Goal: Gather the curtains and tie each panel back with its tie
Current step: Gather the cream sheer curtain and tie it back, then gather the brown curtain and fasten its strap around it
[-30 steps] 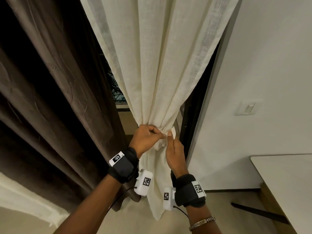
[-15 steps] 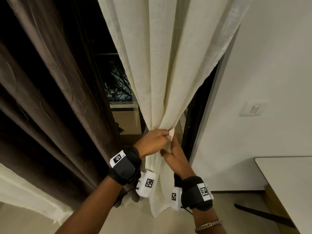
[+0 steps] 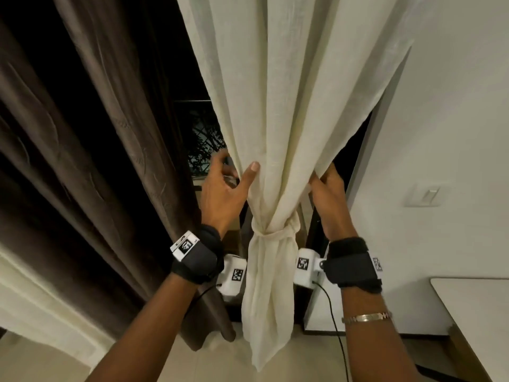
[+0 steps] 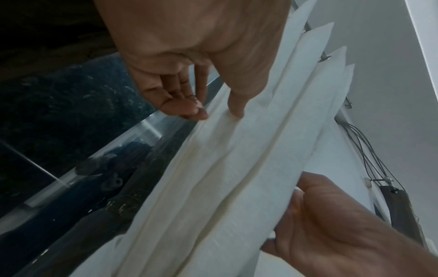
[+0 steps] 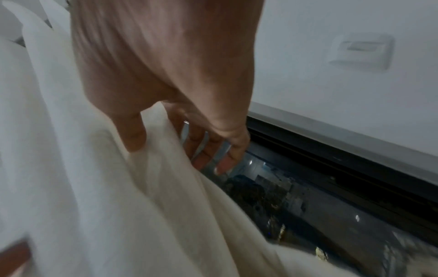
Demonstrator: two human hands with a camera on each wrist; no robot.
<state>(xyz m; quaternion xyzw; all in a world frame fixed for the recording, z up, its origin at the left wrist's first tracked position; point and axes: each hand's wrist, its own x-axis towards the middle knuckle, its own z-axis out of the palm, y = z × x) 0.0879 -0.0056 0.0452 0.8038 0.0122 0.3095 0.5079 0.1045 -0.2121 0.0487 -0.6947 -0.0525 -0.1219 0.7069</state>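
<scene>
The cream curtain (image 3: 289,106) hangs gathered, and a cream tie (image 3: 271,234) is knotted round it at wrist height. My left hand (image 3: 238,172) holds the panel's left edge just above the tie, thumb on the front and fingers behind. My right hand (image 3: 325,176) grips the right edge at the same height. In the left wrist view the left hand (image 4: 213,110) pinches a fold of the curtain (image 4: 225,178). In the right wrist view the right hand (image 5: 175,148) has its thumb on the front of the curtain (image 5: 106,206) and its fingers behind.
A brown curtain (image 3: 96,139) hangs to the left, with a dark window pane (image 3: 202,144) between the two panels. A wall switch (image 3: 425,195) sits on the white wall at the right. A white table (image 3: 473,312) juts in at the lower right.
Both hands have let go at the knot and moved up and apart to the curtain's two edges. The tie now stays round the panel on its own.
</scene>
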